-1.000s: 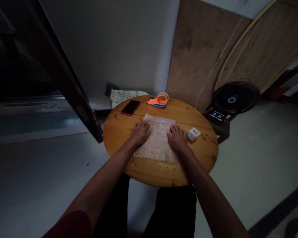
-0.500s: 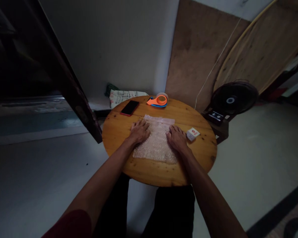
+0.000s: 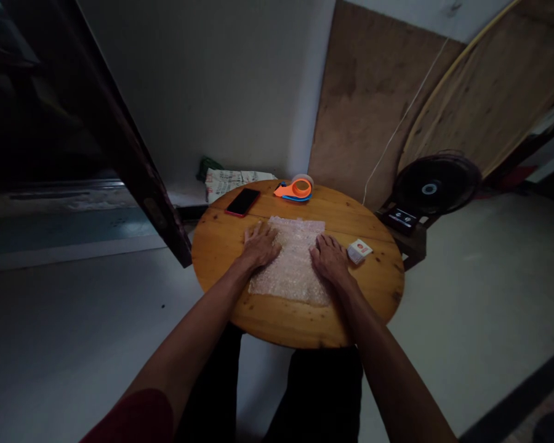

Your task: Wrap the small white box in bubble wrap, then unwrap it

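A sheet of clear bubble wrap [image 3: 293, 264] lies flat on the round wooden table [image 3: 277, 323] in front of me. On its left edge rests my left hand [image 3: 261, 245], palm down with the fingers spread. My right hand [image 3: 329, 255] lies flat on the right edge, fingers stretched forward. Neither hand grasps anything. Just right of my right hand is a small white box [image 3: 359, 251] with a red mark.
Toward the table's back stand an orange and blue tape dispenser [image 3: 294, 189] and a red-edged phone [image 3: 242, 202]. A black fan [image 3: 428, 187] is beyond the right rim. A printed white sack [image 3: 233, 179] lies behind the table, by the wall.
The bubble wrap's far edge, which looked like a separate folded strip, now lies more even with the sheet. Both hands stay in nearly the same place; the view shifts slightly.
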### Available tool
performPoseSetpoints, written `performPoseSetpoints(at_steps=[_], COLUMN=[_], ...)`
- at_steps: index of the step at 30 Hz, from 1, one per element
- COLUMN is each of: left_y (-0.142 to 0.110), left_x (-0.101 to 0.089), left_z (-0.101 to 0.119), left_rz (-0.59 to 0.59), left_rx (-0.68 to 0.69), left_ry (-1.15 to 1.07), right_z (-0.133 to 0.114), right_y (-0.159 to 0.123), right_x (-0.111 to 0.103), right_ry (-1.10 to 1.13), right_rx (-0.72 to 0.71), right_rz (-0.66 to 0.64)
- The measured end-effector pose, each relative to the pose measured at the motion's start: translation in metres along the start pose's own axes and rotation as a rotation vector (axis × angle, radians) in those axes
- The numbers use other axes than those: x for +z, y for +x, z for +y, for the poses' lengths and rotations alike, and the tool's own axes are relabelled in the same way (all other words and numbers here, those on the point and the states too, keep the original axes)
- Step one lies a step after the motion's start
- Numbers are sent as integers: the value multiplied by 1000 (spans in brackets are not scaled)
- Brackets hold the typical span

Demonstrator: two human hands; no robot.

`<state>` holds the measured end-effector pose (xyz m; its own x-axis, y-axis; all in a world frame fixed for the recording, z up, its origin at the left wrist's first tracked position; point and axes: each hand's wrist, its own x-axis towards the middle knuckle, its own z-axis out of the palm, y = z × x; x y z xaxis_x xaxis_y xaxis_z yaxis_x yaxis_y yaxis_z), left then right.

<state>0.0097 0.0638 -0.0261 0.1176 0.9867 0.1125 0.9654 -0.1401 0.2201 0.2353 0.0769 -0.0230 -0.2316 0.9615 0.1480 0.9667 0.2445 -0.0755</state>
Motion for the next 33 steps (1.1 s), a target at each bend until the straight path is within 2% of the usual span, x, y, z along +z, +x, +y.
performPoseSetpoints(at_steps=[24,33], left_y=[2,2], left_x=[1,0], left_z=[0,-2], left_rz=[3,-38], left_rx=[-45,-50], left_ry=[42,36], right_z=[-3,-1], right_y=[-2,-4], right_x=[-4,-6], right_ry=[15,27], right_rx=[3,-11], right_rz=[14,46])
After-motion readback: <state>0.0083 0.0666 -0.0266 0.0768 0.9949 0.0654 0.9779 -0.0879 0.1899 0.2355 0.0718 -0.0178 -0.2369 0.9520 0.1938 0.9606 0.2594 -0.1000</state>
